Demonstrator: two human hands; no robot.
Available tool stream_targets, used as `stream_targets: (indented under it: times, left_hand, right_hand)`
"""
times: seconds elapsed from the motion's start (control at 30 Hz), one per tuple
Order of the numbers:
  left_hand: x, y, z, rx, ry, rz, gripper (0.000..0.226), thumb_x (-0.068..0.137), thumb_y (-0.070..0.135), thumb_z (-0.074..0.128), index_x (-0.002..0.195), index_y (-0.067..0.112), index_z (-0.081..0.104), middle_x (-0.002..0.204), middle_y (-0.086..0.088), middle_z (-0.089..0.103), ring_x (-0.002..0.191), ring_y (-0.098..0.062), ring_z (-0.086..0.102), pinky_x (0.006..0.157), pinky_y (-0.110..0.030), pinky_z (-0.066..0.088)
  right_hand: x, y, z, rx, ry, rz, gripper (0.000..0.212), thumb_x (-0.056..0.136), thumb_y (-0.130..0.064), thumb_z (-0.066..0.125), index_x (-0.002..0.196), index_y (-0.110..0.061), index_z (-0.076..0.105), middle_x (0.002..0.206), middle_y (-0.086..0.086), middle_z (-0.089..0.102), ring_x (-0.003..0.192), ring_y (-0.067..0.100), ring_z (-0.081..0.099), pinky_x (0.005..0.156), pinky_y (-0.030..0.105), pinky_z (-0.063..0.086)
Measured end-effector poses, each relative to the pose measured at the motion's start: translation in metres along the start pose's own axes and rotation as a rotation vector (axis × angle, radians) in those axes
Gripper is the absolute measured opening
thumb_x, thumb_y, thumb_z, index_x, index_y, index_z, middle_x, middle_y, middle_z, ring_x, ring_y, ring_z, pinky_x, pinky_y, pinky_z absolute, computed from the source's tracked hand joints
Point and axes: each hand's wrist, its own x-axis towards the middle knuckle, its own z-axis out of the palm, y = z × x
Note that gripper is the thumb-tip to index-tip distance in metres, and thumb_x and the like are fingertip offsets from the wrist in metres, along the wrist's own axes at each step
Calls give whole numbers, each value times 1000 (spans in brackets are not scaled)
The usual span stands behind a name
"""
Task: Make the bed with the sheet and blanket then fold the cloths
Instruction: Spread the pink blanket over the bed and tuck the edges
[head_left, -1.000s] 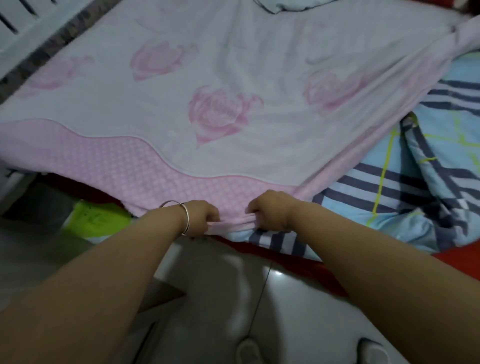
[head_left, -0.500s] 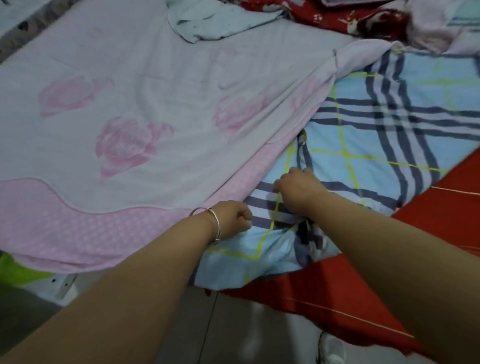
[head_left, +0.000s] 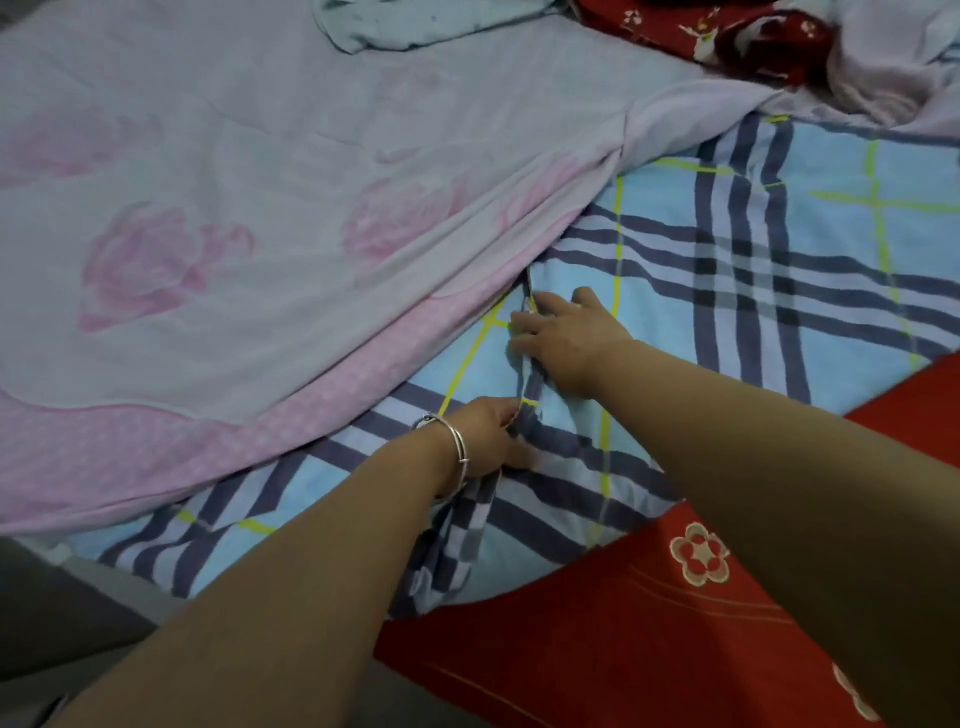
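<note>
A white blanket (head_left: 249, 171) with pink roses and a pink dotted border covers the left of the bed. Beside it on the right lies a blue plaid sheet (head_left: 769, 249) with navy and yellow lines. A raised fold of this sheet runs between my hands. My left hand (head_left: 485, 434), with bangles on the wrist, pinches the near end of the fold. My right hand (head_left: 563, 338) rests on the fold a little farther up, fingers curled around its edge. A red flowered sheet (head_left: 639, 623) lies under the plaid one at the bed's near right corner.
A pale blue cloth (head_left: 415, 21) lies at the far edge of the blanket. Crumpled red patterned fabric (head_left: 727, 31) and a whitish cloth (head_left: 893, 57) are piled at the far right. The grey floor (head_left: 78, 623) shows at the lower left.
Both hands have let go of the pink blanket border and moved right onto the plaid sheet. The view has swung right, and more plaid and red sheet now shows.
</note>
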Motion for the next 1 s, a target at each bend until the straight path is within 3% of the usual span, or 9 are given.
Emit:
stream_targets:
  times: [0.13, 0.3, 0.47, 0.53, 0.63, 0.77, 0.83, 0.9, 1.0]
  left_hand:
    - [-10, -6, 23, 181, -188, -30, 39, 76, -6, 68, 115, -2, 62, 117, -19, 66, 108, -33, 62, 95, -43, 52]
    - [-20, -6, 58, 444, -343, -44, 52, 80, 3, 69, 128, -2, 52, 132, -17, 56, 123, -33, 52, 104, -43, 43]
    - [-35, 1, 65, -156, -362, -33, 46, 84, -2, 63, 127, 8, 52, 129, -14, 58, 104, -27, 60, 91, -38, 53]
    - [-33, 6, 77, -333, -265, -21, 52, 87, 1, 60, 135, 5, 43, 119, -9, 60, 88, -16, 60, 75, -27, 54]
    - [-27, 14, 98, -370, -234, 34, 72, 78, -3, 66, 138, -14, 26, 57, 13, 59, 49, 1, 52, 50, -13, 44]
    - [-31, 25, 132, -151, -353, 36, 38, 84, -1, 64, 121, 2, 55, 34, 15, 51, 39, 4, 49, 53, -16, 42]
    - [-34, 28, 149, 15, -362, 103, 37, 86, 7, 65, 121, -1, 57, 61, 14, 71, 62, 3, 65, 65, -23, 51]
    - [-33, 26, 162, 187, -328, 144, 46, 84, 14, 68, 128, 6, 54, 117, -7, 68, 110, -19, 63, 93, -39, 51]
    - [-28, 27, 177, 295, -321, 130, 55, 81, 20, 70, 132, 12, 50, 134, -11, 56, 123, -28, 52, 103, -42, 45]
  right_hand:
    - [-1, 12, 4, -223, -8, -15, 42, 100, -24, 33, 142, -22, 42, 153, -1, 31, 149, 28, 2, 117, 56, 3]
    - [-29, 11, 16, -263, -79, -29, 34, 100, -18, 35, 122, -17, 61, 129, 2, 60, 131, 24, 40, 118, 45, 13]
    - [-68, 13, 17, -74, -233, 144, 40, 100, -34, 38, 134, -16, 50, 138, 5, 51, 127, 26, 48, 102, 38, 38]
    - [-85, 9, 26, -3, -314, 175, 45, 96, -34, 44, 137, -16, 47, 141, 6, 49, 128, 28, 48, 101, 39, 41]
    - [-110, 0, 45, 91, -532, 186, 51, 93, -33, 49, 140, -16, 44, 146, 7, 44, 132, 29, 45, 105, 42, 40]
    - [-139, 1, 54, 207, -676, 217, 40, 92, -28, 50, 128, -13, 55, 133, 12, 53, 113, 31, 55, 96, 40, 46]
    - [-143, 9, 51, 360, -562, 247, 26, 88, -19, 52, 108, -8, 65, 116, 19, 61, 97, 30, 58, 86, 36, 49]
    - [-141, 17, 46, 543, -303, 346, 29, 89, -17, 50, 109, -1, 63, 119, 22, 61, 107, 34, 59, 82, 32, 47]
    - [-137, 32, 52, 571, 108, 507, 27, 92, -9, 44, 117, -2, 52, 122, 19, 54, 113, 36, 54, 74, 35, 38]
